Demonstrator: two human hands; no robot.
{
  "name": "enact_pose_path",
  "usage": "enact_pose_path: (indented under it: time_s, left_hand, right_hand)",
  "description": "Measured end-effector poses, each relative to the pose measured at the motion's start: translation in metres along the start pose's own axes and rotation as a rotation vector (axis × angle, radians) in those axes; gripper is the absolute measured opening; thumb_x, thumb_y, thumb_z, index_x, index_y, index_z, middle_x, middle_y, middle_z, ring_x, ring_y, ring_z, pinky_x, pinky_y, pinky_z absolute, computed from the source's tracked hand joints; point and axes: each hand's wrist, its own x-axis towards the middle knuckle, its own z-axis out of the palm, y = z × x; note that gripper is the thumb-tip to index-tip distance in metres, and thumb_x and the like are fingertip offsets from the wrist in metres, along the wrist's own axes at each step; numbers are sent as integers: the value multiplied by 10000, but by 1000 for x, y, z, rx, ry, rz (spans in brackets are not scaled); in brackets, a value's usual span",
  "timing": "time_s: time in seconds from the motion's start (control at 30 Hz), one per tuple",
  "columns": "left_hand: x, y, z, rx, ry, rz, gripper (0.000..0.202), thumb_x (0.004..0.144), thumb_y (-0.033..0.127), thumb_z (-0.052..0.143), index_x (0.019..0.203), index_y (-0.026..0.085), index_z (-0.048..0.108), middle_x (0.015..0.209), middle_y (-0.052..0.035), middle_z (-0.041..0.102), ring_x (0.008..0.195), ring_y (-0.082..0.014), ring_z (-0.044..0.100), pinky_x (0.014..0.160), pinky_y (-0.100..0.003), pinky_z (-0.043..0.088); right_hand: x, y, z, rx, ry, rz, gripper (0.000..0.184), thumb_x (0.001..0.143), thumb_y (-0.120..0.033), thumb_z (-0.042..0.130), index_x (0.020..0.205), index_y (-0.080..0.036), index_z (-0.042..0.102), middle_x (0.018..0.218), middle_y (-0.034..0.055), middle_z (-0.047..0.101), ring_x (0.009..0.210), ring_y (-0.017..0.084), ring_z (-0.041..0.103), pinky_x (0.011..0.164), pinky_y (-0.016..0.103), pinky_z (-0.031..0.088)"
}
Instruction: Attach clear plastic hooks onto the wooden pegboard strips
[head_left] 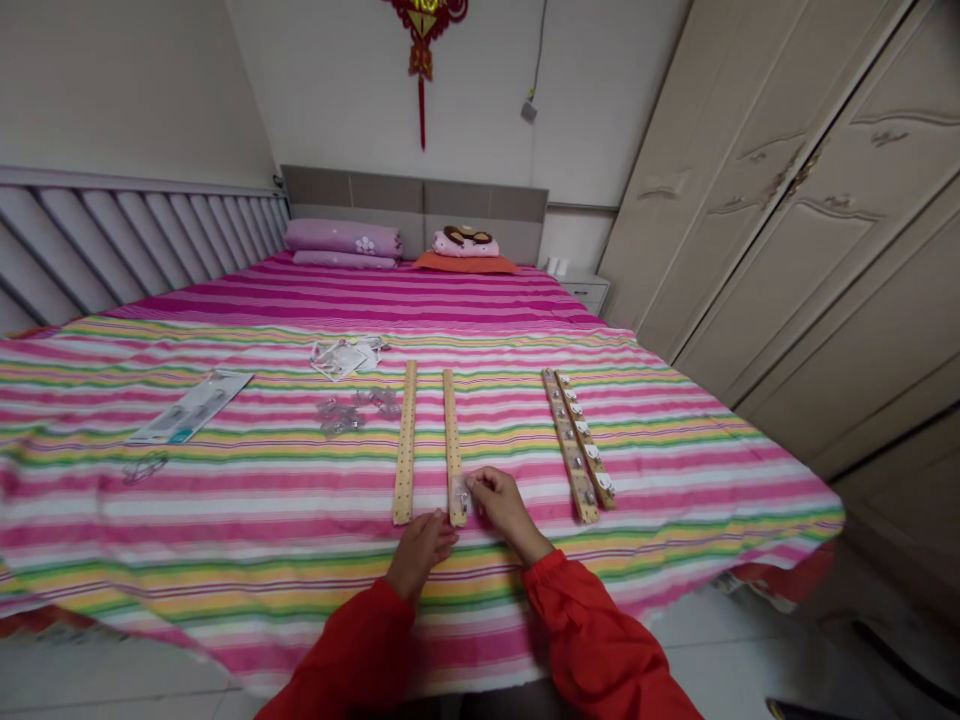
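Observation:
My right hand (504, 507) pinches the edge of a clear plastic adhesive hook (461, 496) with a small metal part, at the near end of a wooden strip with rows of holes (451, 430). Whether the hook is stuck to the wood I cannot tell. At that strip's near tip is my left hand (422, 547), its fingers stretched out towards the wood. A second holed wooden strip (406, 440) lies parallel on the left. Several more clear hooks (341, 415) form a loose pile further left.
To the right lie two wooden strips, one bearing clear hooks (571, 450), the other white round hooks (587, 440). Packets (349, 355) lie behind the pile. A flat package (191, 408) and a small clear item (145, 466) are on the left. A striped cloth (262, 560) covers the bed.

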Motion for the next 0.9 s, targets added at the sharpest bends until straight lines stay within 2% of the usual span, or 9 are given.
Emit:
enact_pose_path:
  time_s: [0.13, 0.33, 0.5, 0.7, 0.9]
  left_hand:
    - [3, 7, 3, -14, -19, -23, 431, 698, 526, 641, 861, 131, 589, 848, -115, 690, 738, -178, 665, 712, -310, 486]
    - [10, 13, 9, 24, 22, 85, 444, 632, 541, 673, 810, 143, 587, 757, -64, 687, 723, -183, 652, 724, -307, 478]
    - [17, 17, 12, 20, 12, 95, 457, 588, 555, 691, 783, 156, 583, 725, -41, 679, 722, -183, 646, 711, -308, 477]
    - [30, 15, 14, 105, 40, 76, 496, 512, 598, 714, 690, 157, 571, 603, -8, 621, 612, -159, 608, 604, -277, 466]
    - [34, 13, 15, 212, 71, 128, 438, 560, 593, 668, 616, 178, 539, 519, 11, 557, 560, -147, 565, 506, -238, 409]
  right_hand:
    - [3, 1, 3, -25, 19, -41, 212, 682, -384, 626, 626, -182, 590, 507, -47, 507, 491, 109, 426, 474, 228, 331]
    - [5, 5, 5, -65, 44, -52, 198, 678, -373, 612, 623, -183, 593, 567, -29, 554, 548, 128, 472, 546, 248, 371]
    - [4, 5, 6, -82, 48, -54, 187, 677, -360, 603, 610, -187, 577, 579, -27, 552, 565, 133, 482, 560, 252, 380]
    - [3, 9, 8, -72, 57, -44, 198, 678, -369, 599, 602, -190, 567, 557, -33, 531, 545, 128, 466, 531, 243, 371]
    - [5, 13, 9, -68, 71, -41, 179, 660, -353, 601, 594, -190, 568, 558, -32, 538, 542, 128, 476, 539, 249, 375]
